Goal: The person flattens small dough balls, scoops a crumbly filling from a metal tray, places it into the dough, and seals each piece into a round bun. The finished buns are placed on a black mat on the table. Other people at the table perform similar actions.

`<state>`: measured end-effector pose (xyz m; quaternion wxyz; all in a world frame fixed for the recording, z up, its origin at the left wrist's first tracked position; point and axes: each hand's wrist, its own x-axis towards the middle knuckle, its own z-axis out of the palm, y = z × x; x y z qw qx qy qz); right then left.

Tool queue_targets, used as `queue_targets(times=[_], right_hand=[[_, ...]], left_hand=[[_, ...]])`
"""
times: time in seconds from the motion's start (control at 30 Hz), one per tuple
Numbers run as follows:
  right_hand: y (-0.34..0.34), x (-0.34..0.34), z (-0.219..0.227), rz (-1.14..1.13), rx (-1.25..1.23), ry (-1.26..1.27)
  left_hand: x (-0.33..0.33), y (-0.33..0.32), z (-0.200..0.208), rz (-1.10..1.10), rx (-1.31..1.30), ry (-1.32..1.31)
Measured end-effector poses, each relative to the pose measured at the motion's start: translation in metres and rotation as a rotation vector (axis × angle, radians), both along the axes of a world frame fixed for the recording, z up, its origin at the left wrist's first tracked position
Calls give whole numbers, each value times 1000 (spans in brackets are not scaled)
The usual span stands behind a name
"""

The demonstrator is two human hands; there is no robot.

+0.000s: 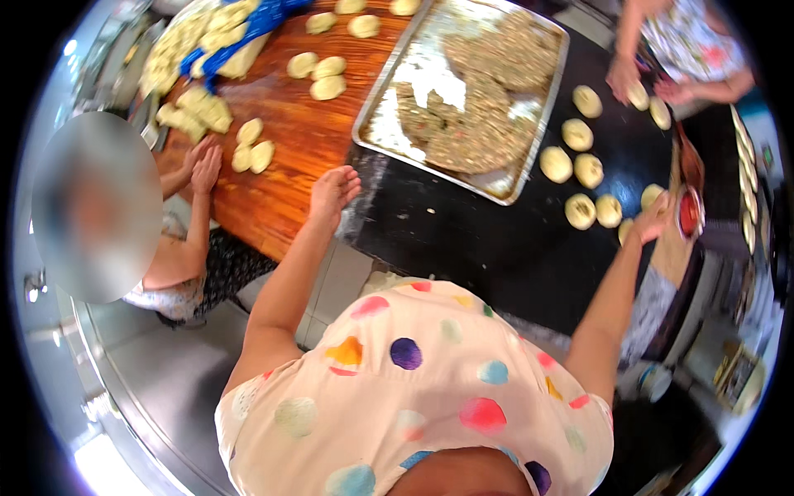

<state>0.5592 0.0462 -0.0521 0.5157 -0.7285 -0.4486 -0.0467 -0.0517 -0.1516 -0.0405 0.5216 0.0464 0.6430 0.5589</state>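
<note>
My left hand (pixel 332 194) hovers near the tray's lower left corner, over the edge where the wooden and black tabletops meet. Its fingers are loosely curled together, and nothing shows in them. At the right edge of the black table, my right hand (pixel 651 220) has its fingers on a round dough bun (pixel 652 195), partly hidden by them. Another bun (pixel 625 231) peeks out beside that hand. To its left, several pale buns (pixel 581 212) stand in a cluster. The metal tray (pixel 364 116) holds a chopped brownish filling (pixel 488 124) spread in a thick mass.
A bowl of red stuff (pixel 689 212) stands just right of my right hand. Across the table, another person's hands (pixel 628 80) handle buns. At left, a second person's hands (pixel 203 165) rest by dough pieces (pixel 252 147) on the wooden top (pixel 289 182). Blue plastic (pixel 248 37) lies over a dough heap.
</note>
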Motion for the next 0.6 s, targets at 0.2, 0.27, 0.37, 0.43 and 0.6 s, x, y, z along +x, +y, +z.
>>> queue_targets(times=[0.2,0.27,0.37,0.43,0.6], right_hand=[[-22,-36,-53,366,-433,45],[-35,-71,-53,529,-406,275],[-52,-115,-45,666,-427,498],[-61,-143,-39,641,-442,603],[-81,-216,-34,662,-472,640]], left_hand=[[-46,-41,-44,76,-121,317],[-79,-42,-65,88,-179,535],[-138,-36,-95,275,-199,838],[-178,-26,-101,493,-275,933],[-269,-7,-89,644,-327,319]])
